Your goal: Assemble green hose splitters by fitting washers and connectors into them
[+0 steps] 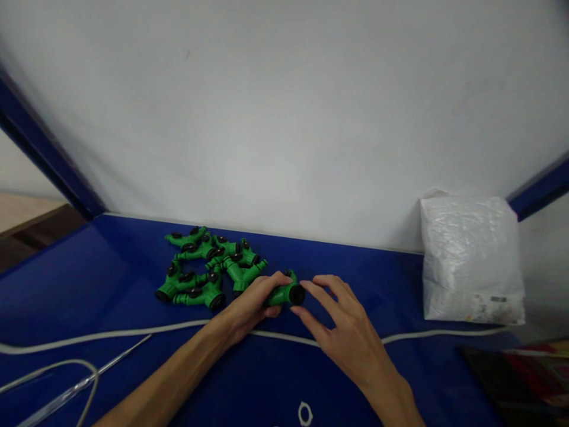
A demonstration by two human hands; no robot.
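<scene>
One pile of green fittings [208,270] lies on the blue table [89,279] just left of your hands, against the white wall [284,118]. A white plastic bag [471,261] stands well to the right, and a white cord [111,335] runs across the table under your wrists. Your left hand [249,305] has its grip clamped on a green fitting [284,293] with a black end, lying on the table. Your right hand [342,320] has its fingers spread apart, fingertips just beside that black end.
</scene>
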